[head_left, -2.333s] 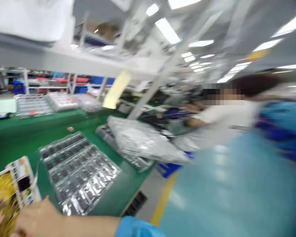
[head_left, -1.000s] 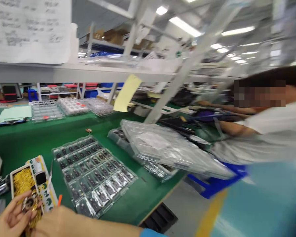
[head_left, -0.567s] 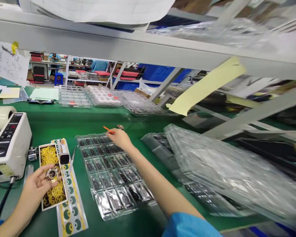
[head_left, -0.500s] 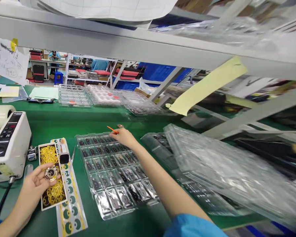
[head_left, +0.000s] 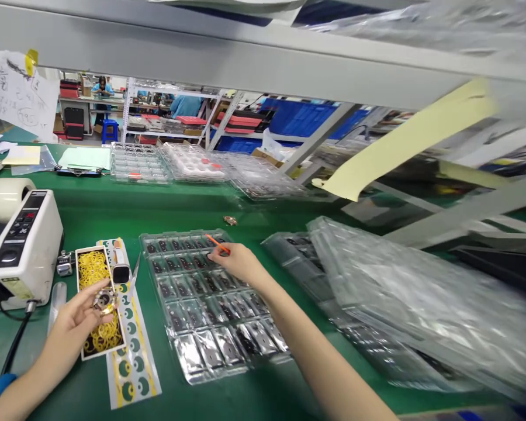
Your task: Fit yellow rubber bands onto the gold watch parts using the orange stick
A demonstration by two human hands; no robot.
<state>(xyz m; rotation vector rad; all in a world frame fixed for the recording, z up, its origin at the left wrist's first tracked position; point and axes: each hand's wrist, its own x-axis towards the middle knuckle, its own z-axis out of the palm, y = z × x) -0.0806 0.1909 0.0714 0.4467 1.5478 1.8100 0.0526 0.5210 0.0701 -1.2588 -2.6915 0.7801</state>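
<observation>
My left hand grips a small round metal watch part above a narrow box of yellow rings. My right hand pinches an orange stick over the upper right of a clear tray with rows of dark parts. Its fingertips are near a small dark piece, and whether they touch it is unclear. Under the box's right side lies a sticker strip, with a watch and tweezers on it. Another small metal part rests behind the tray.
A white tape dispenser stands at the left. Stacked clear trays lean at the right. More trays line the raised back ledge under a grey shelf beam. A yellow paper strip hangs at the right.
My right hand has drawn back from the tray's far edge to its upper right compartments, still holding the orange stick. The view has shifted slightly. My left hand keeps the watch part.
</observation>
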